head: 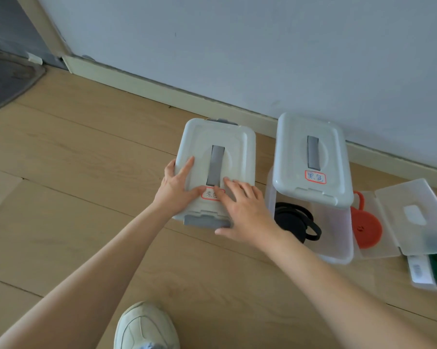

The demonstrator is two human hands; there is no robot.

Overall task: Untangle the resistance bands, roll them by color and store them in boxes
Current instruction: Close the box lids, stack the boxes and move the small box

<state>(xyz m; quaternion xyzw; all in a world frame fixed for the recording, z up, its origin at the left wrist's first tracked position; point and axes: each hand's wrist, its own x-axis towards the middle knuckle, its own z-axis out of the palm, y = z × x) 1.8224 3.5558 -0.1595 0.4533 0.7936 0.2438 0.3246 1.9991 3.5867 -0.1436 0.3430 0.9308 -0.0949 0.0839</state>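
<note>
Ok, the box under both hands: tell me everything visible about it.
The left box is pale translucent plastic with a closed whitish lid, a grey handle lying flat in the lid's recess, grey latches at both ends and a red-bordered handwritten label. It stands upright on the wooden floor, apart from the neighbouring box. The left hand holds its left edge; the right hand lies flat on the lid.

My pale sneaker [145, 326] at bottom edge, on the light wood plank floor [86, 172]. Grey-white wall [237, 46] w/ cream baseboard [177, 93] runs diag. behind. Dark grey mat [6, 81] far left, by a cream door frame [46, 28].
</note>
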